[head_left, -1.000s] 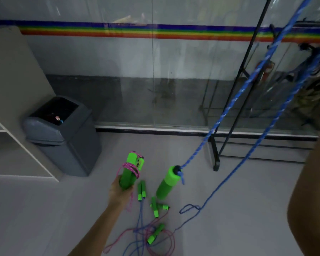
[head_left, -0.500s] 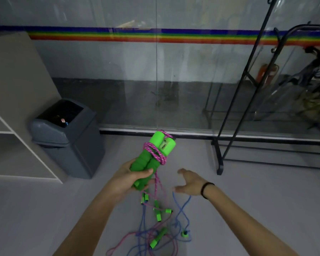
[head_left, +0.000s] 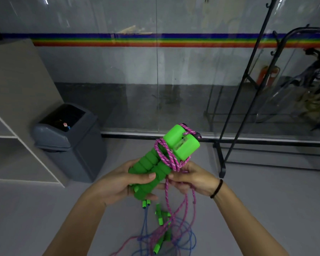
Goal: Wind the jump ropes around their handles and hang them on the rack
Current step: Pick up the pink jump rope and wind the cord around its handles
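Two green handles (head_left: 148,163) sit side by side in the left hand (head_left: 118,183), gripped together so the pink rope (head_left: 165,154) can loop around both; right hand (head_left: 194,179) pinches the slack, probably to feed it. Spare ropes (head_left: 161,235) lie on the floor (head_left: 266,209), rack (head_left: 219,159) nearby.

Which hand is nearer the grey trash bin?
Left. The left hand, gripping the green handles, sits right of the trash bin; the right hand, pinching the pink rope, is farther right.
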Demonstrator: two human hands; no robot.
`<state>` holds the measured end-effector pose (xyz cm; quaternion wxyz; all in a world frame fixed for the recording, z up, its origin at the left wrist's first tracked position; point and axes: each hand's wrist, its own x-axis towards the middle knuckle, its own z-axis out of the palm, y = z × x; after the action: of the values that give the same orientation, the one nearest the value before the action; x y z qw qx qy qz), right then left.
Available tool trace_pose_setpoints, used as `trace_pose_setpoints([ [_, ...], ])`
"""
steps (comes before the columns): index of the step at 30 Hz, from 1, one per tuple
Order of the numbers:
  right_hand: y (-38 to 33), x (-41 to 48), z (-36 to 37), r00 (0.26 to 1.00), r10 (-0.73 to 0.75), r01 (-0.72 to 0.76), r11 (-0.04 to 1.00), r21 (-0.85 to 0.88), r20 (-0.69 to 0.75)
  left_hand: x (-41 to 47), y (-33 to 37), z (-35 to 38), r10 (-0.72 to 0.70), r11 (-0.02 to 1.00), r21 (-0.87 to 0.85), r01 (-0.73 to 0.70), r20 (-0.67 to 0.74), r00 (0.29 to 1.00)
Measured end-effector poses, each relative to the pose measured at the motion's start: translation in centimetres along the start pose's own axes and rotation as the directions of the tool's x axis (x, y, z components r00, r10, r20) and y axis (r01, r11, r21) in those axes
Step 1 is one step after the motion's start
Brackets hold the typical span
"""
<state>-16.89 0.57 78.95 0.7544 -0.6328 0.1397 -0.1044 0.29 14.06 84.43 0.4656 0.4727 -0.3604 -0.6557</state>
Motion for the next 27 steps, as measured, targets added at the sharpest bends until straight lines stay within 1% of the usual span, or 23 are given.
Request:
trace_pose_setpoints([
  [2,-0.1,-0.8,-1.3,0.999,0.004,-0.002,0.999,0.049,-0.049,-0.2,0.0,0.0,0.002,1.0,-0.017,-0.002,-0.005,1.0],
  [4,-0.4,-1.6,-2.8,0.991,-0.016,0.028,0.996,0.086,-0.136,-0.4,-0.1,-0.1,-0.004,1.0,-0.025,0.004,0.002,1.0],
  [6,-0.5,-2.1,-3.8,0.977,-0.046,0.055,0.998,0.035,-0.207,-0.5,-0.3,0.1,-0.012,1.0,-0.011,0.013,0.027,1.0],
  [7,-0.5,-2.2,-4.1,0.976,-0.065,0.068,0.998,0.007,-0.207,-0.5,-0.4,0.3,-0.011,1.0,-0.01,0.011,0.038,0.999],
  [9,-0.4,-2.3,-4.6,0.983,-0.082,0.087,0.996,0.023,-0.161,-0.4,-0.7,0.6,0.01,1.0,-0.017,-0.01,0.042,0.999],
  [10,-0.5,-2.4,-4.5,0.989,-0.091,0.099,0.993,0.061,-0.119,-0.3,-0.8,0.6,0.026,0.999,-0.021,-0.025,0.044,0.999],
  [13,-0.8,-2.5,-3.9,0.991,-0.117,0.099,0.967,0.235,0.062,0.0,-1.1,0.8,0.07,0.997,-0.035,-0.069,0.046,0.996],
  [14,-0.8,-2.4,-3.5,0.989,-0.129,0.105,0.958,0.268,0.073,0.0,-1.2,0.9,0.079,0.996,-0.05,-0.077,0.032,0.996],
  [15,-0.7,-2.3,-3.2,0.988,-0.145,0.125,0.953,0.276,0.053,0.1,-1.3,0.9,0.09,0.994,-0.072,-0.088,0.022,0.996],
  [16,-0.5,-2.1,-2.8,0.987,-0.158,0.15,0.953,0.263,0.008,0.0,-1.4,1.0,0.104,0.99,-0.098,-0.102,0.023,0.994],
  [18,0.3,-1.5,-1.6,0.976,-0.168,0.194,0.958,0.213,-0.138,0.0,-1.6,1.5,0.141,0.98,-0.146,-0.132,0.054,0.989],
  [20,1.9,-0.7,-0.4,0.945,-0.125,0.181,0.97,0.162,-0.303,0.2,-2.0,2.2,0.173,0.97,-0.186,-0.157,0.071,0.982],
  [22,3.5,0.1,0.8,0.913,-0.119,0.163,0.983,0.083,-0.39,0.6,-2.7,2.8,0.213,0.953,-0.23,-0.199,0.039,0.976],
  [23,4.1,0.3,1.1,0.906,-0.144,0.16,0.987,0.005,-0.399,0.9,-2.9,2.8,0.23,0.942,-0.252,-0.222,0.003,0.973],
  [25,4.7,-0.4,1.3,0.903,-0.187,0.128,0.976,-0.174,-0.386,1.0,-2.9,2.1,0.24,0.925,-0.27,-0.268,-0.132,0.962],
  [26,4.6,-1.0,1.1,0.907,-0.19,0.095,0.962,-0.257,-0.376,1.1,-2.8,1.4,0.244,0.923,-0.245,-0.297,-0.225,0.943],
  [27,4.3,-1.8,0.9,0.914,-0.192,0.062,0.937,-0.345,-0.358,1.3,-2.8,0.5,0.253,0.933,-0.167,-0.317,-0.32,0.913],
])
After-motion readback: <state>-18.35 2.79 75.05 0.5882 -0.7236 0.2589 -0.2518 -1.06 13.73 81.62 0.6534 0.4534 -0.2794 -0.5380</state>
